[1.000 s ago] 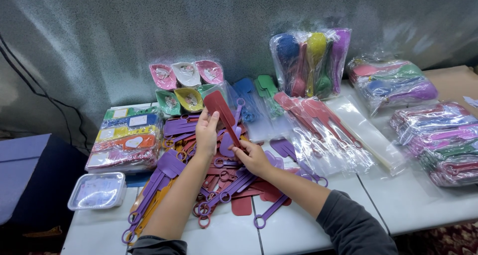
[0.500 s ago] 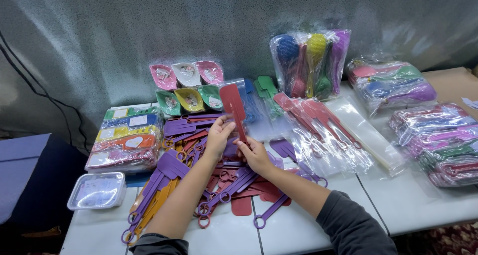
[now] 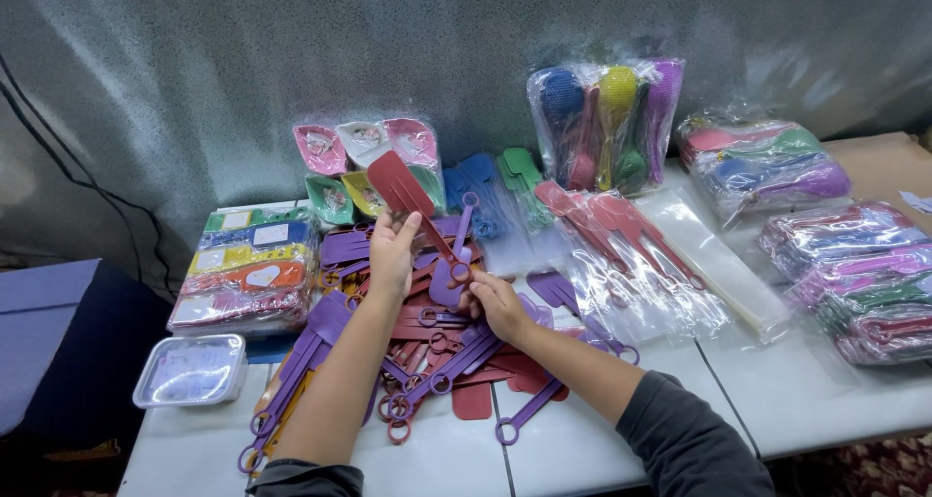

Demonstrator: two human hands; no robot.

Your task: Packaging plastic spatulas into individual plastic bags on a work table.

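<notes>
The left hand [image 3: 391, 254] has lifted the red spatula [image 3: 413, 206] higher than before; its grip is closed around the handle. The right hand [image 3: 493, 301] pinches the ring end, above the pile [image 3: 427, 361] on the table [image 3: 582, 439].

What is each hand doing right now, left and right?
Left hand: closed on a red spatula, lifted.
Right hand: resting on the pile, holding a purple spatula.

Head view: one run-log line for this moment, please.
left hand: holds red spatula raised | right hand: on purple spatula | table: pile of spatulas
</notes>
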